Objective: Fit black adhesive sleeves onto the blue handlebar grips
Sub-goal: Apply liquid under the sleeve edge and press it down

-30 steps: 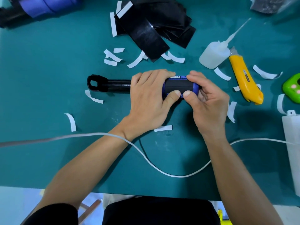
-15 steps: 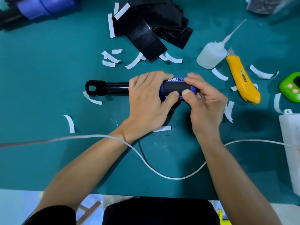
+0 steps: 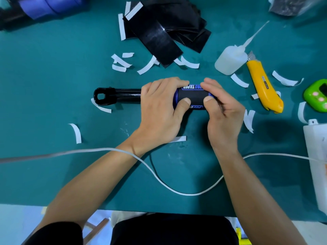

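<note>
The blue grip (image 3: 175,99) lies on its side at the middle of the counter (image 3: 53,85), with a black sleeve (image 3: 193,96) wrapped round its middle so that only blue edges and the lettered band show. Both hands are clamped on it, set close together: the left hand (image 3: 159,112) curls over the inner end where the grip meets the black bar (image 3: 123,96), apparently to stop it rolling, while the right hand (image 3: 224,114) wraps the outer end. The two thumbs (image 3: 184,101) press on the sleeve's near face, probably to bed the adhesive down smoothly. The bar runs out to the left and ends in a loop resting on the counter. Beyond the grip, a fanned pile of spare sleeves (image 3: 159,38) sits within reach, ringed by peeled white backing strips (image 3: 120,65). A squeeze bottle (image 3: 230,61) and yellow knife (image 3: 263,89) lie to the right, and a white cable (image 3: 177,190) loops under the forearms.
</note>
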Tool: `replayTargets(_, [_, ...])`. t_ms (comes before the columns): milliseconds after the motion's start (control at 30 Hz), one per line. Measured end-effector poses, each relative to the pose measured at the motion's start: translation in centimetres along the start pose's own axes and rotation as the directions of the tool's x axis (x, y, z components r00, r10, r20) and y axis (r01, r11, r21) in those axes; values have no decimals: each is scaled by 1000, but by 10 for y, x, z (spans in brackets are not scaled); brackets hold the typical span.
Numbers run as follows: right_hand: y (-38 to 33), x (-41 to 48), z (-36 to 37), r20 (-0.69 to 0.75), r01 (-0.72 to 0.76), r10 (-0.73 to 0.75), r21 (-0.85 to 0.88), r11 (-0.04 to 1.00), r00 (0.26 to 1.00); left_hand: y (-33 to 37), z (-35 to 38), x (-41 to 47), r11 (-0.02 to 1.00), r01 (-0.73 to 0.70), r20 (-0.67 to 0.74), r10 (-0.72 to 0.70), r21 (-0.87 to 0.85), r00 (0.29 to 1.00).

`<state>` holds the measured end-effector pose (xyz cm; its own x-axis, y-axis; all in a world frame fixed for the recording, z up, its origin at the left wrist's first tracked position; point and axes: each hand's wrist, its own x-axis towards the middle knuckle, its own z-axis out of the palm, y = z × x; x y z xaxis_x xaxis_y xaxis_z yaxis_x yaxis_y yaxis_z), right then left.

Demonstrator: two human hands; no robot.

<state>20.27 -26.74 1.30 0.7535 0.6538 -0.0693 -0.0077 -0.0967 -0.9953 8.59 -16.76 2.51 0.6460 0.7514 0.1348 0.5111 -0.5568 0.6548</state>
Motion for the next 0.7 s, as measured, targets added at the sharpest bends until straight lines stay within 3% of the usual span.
replayTargets(133, [2, -1, 5, -2, 31, -32, -136, 990, 999, 0, 2, -1, 1000, -3, -12, 3, 10, 1000])
replayTargets(400, [2, 7, -12, 103, -37, 32, 46, 998, 994, 0, 1, -3, 1000, 1, 2, -1, 3, 1000])
replayTargets(600, [4, 4, -5, 100, 33, -24, -81, 996, 995, -1, 1, -3, 1000, -6, -10, 7, 11, 1000])
replayTargets(700, [4, 4, -6, 99, -11, 9, 16, 1000, 995, -1, 1, -4, 1000, -6, -6, 6, 0, 1000])
